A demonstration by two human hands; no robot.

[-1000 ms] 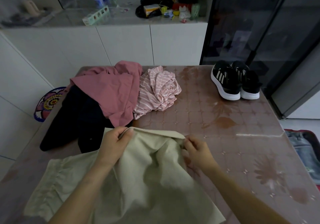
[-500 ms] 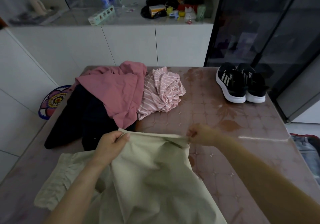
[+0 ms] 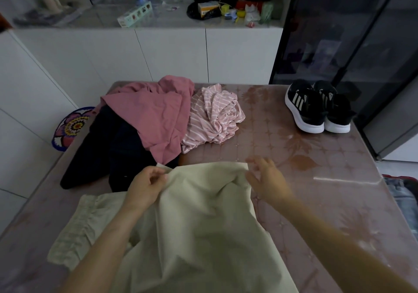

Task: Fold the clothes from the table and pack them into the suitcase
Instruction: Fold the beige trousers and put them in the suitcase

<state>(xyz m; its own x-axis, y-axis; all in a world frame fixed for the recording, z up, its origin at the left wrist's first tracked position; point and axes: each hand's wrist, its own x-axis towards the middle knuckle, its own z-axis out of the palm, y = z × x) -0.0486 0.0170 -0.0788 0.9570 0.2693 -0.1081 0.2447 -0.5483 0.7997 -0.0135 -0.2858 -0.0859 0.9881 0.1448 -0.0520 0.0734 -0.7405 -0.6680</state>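
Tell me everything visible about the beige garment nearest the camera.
The beige garment is pale, plain woven-looking cloth, creased, spread on the table and cut off by the frame's bottom. A gathered section shows at its left. The left hand pinches its far edge; the open right hand is at the far right corner, contact unclear.

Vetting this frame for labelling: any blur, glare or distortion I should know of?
Head view: dim overall; the right hand is motion-blurred, while the left hand gripping the cloth is sharp; a white glare streak lies on the table near its right edge; the wide lens bends the cabinet lines.
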